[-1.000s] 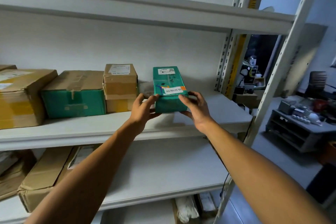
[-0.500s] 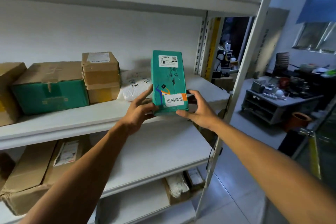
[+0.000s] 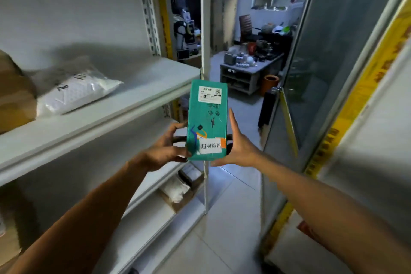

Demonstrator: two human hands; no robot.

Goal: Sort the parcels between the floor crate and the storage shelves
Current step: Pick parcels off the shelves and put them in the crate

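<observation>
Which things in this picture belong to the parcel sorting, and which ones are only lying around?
Job:
- green parcel, held between left hand and right hand
- white padded bag on the storage shelf

Lying about:
- low table with crockery
- orange pot
- glass door

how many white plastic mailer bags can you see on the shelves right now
2. One white plastic mailer bag lies on the upper white metal shelf; another white bag sits on the bottom shelf. The frame's left edge may hide more.
</observation>
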